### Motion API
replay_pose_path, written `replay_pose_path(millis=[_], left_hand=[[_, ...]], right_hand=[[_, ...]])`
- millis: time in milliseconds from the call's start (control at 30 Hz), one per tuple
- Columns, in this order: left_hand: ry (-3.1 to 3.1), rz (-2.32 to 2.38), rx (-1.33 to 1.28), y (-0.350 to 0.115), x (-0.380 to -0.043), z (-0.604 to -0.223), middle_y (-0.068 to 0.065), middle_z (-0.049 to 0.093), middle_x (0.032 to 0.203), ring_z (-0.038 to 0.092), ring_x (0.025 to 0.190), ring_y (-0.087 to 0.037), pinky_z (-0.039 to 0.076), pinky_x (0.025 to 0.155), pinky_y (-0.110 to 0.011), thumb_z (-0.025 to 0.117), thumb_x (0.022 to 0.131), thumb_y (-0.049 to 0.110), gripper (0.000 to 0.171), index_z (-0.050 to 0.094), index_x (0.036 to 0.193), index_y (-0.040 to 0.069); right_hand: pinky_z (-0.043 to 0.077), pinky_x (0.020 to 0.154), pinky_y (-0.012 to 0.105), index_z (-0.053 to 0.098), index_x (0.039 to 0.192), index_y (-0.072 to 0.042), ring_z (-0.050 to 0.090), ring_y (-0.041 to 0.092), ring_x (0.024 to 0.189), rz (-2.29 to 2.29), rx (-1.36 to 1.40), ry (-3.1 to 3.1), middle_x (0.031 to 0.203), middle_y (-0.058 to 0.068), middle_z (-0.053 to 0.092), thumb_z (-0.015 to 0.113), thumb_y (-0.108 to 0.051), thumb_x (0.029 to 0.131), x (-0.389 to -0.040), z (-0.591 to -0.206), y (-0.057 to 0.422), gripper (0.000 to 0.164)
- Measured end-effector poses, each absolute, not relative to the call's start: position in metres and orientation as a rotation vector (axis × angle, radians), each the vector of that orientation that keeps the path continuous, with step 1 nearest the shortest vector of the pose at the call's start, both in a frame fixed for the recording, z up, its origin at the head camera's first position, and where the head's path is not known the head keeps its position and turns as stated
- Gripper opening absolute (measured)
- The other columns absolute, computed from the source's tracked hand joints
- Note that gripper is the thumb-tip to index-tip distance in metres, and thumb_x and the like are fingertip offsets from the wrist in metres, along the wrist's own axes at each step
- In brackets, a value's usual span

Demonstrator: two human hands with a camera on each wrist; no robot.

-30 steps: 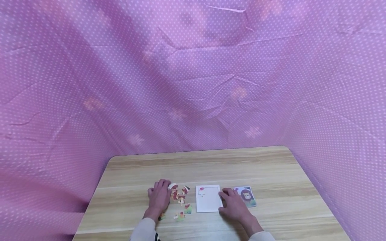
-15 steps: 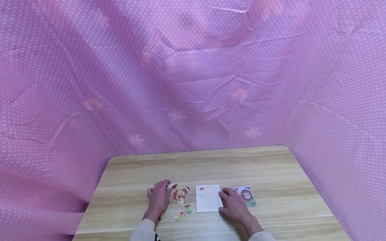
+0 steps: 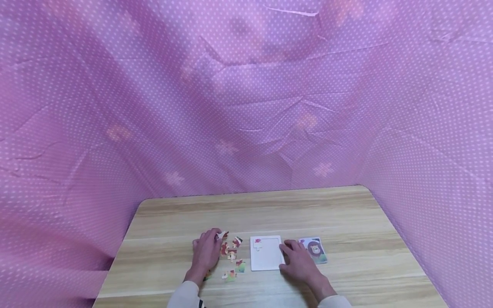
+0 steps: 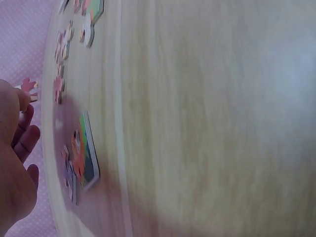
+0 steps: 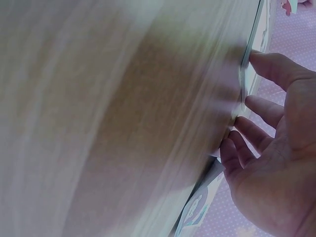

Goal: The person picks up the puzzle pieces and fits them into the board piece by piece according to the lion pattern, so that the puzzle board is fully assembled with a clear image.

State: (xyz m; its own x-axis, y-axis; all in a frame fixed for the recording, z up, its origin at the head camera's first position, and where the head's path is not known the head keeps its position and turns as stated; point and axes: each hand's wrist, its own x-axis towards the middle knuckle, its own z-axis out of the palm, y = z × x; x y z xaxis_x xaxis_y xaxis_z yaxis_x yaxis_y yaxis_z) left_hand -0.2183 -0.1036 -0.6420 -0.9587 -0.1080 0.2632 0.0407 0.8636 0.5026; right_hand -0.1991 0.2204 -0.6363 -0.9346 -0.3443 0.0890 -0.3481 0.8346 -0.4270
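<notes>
My left hand (image 3: 206,252) pinches a jigsaw piece (image 4: 29,87) between thumb and finger, raised off the table at the far edge of the loose pieces. Below that hand, in the left wrist view, lie a green and orange piece (image 4: 85,150) and another partly tucked beside it. My right hand (image 3: 299,260) touches the right edge of a white puzzle tray (image 3: 265,269) with thumb and fingertips, its fingers loosely extended. One piece with a pink shape (image 3: 257,244) sits in the tray's upper left corner.
Several loose jigsaw pieces (image 3: 232,255) lie between the left hand and the tray. To the right, partly behind the right hand, is a square lion picture (image 3: 316,250). Pink dotted cloth (image 3: 246,141) surrounds the wooden table (image 3: 308,209).
My left hand has shifted slightly right, and the piece at its fingertips is now tilted up off the table. The right hand and the tray stay in place.
</notes>
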Motion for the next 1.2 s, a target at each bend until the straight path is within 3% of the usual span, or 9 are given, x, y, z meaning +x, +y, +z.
replay_pose_path(millis=[233, 567, 800, 1200], left_hand=[[-2.722, -0.787, 0.045, -0.085, -0.209, -0.639, 0.008, 0.063, 0.090, 0.056, 0.092, -0.015, 0.033, 0.083, -0.039, 0.066, 0.089, 0.023, 0.026, 0.061, 0.115, 0.023], [-2.728, -0.871, 0.063, -0.064, -0.193, -0.636, 0.012, 0.059, 0.084, 0.056, 0.087, -0.012, 0.033, 0.090, -0.042, 0.066, 0.089, 0.022, 0.024, 0.062, 0.113, 0.023], [-2.717, -0.878, 0.050, -0.052, -0.185, -0.637, 0.015, 0.056, 0.080, 0.053, 0.083, -0.008, 0.032, 0.086, -0.038, 0.066, 0.089, 0.023, 0.025, 0.062, 0.113, 0.024], [-2.757, -0.909, 0.071, -0.018, -0.173, -0.634, 0.016, 0.058, 0.088, 0.054, 0.090, -0.008, 0.031, 0.092, -0.039, 0.064, 0.091, 0.027, 0.025, 0.062, 0.116, 0.024]], right_hand=[[0.037, 0.106, 0.054, 0.057, 0.133, -0.009, 0.045, 0.039, 0.126, 0.713, 0.590, -2.991, 0.139, 0.017, 0.049, 0.077, -0.032, 0.073, -0.196, -0.638, 0.228, 0.068], [0.035, 0.107, 0.055, 0.057, 0.133, -0.009, 0.045, 0.039, 0.127, 0.717, 0.625, -2.996, 0.140, 0.018, 0.049, 0.077, -0.032, 0.073, -0.190, -0.639, 0.238, 0.067], [0.035, 0.107, 0.055, 0.056, 0.134, -0.010, 0.045, 0.039, 0.128, 0.721, 0.649, -3.005, 0.140, 0.017, 0.048, 0.076, -0.033, 0.074, -0.186, -0.640, 0.244, 0.068], [0.037, 0.105, 0.053, 0.059, 0.132, -0.010, 0.047, 0.036, 0.123, 0.718, 0.687, -2.972, 0.137, 0.014, 0.051, 0.077, -0.032, 0.074, -0.179, -0.638, 0.255, 0.065]])
